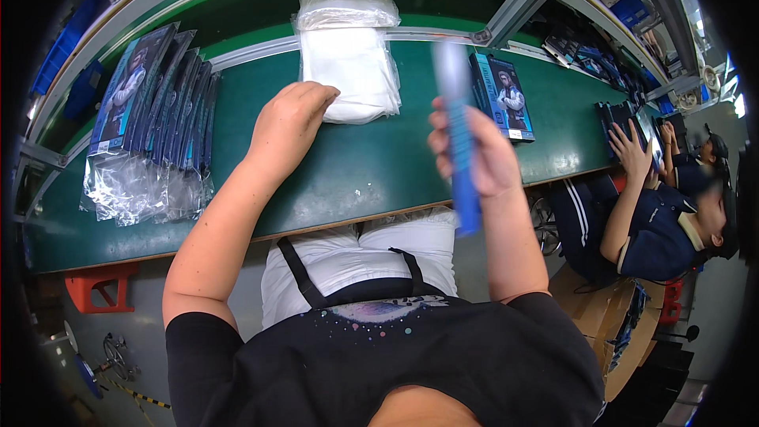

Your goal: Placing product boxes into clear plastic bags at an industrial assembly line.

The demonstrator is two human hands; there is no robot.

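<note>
head view, looking down over a green work table (356, 174) with a raised metal rail across its far part. left hand (291, 122) reaches forward, knuckles up, fingers curled down so the fingertips meet the near left edge of a stack of white bags (352, 71) lying on the table; whether anything is pinched under the fingers cannot be told from this angle. the white stack lies partly inside a clear plastic wrapper (346, 6) that bunches up at its far end, across the rail. right hand (478, 150) is raised above the table's near edge, closed round a thin blue flat box (458, 134) held upright and edge-on to the camera; the box is motion-blurred, its top near the rail and its bottom reaching below the table edge. just beyond the right hand, a single dark printed box (506, 95) lies flat on the table. at far left, a row of like boxes in clear sleeves (150, 111) leans together, overlapping, loose sleeve ends spilling toward the near edge. at right, another person in dark clothing (656, 229) sits at the same table, hands on a dark item (621, 122). an orange stool (99, 285) sits under the table at left.
</note>
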